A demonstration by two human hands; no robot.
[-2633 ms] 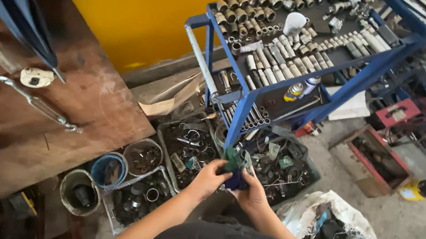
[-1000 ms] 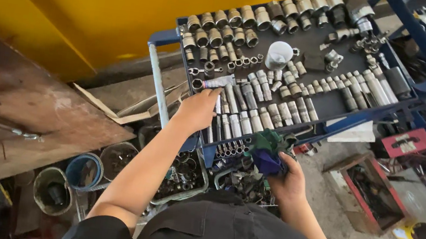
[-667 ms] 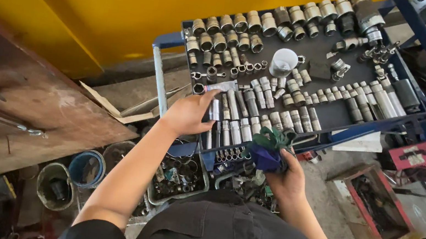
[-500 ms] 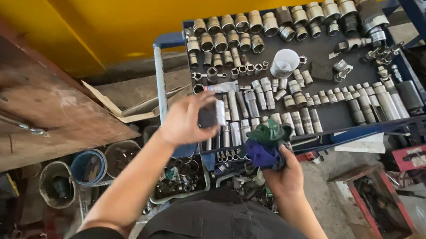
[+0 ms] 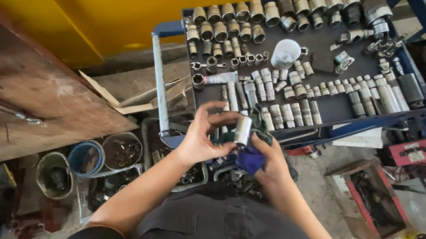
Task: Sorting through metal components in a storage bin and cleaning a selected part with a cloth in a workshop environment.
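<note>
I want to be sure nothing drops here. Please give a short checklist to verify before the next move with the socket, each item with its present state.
1. Socket held firmly: ok. The left hand pinches the metal socket between its fingertips.
2. Cloth ready: ok. The right hand holds a green and purple cloth just beside the socket.
3. Socket clear of the tray: ok. It is lifted in front of the blue tool tray, apart from the rows there.
4. Free slot for it in the rows: cannot tell from this view.
5. Socket surface clean: cannot tell, too small.
6. Below the hands: not ok. Open bins of parts lie there, so a dropped socket might get lost.
</note>
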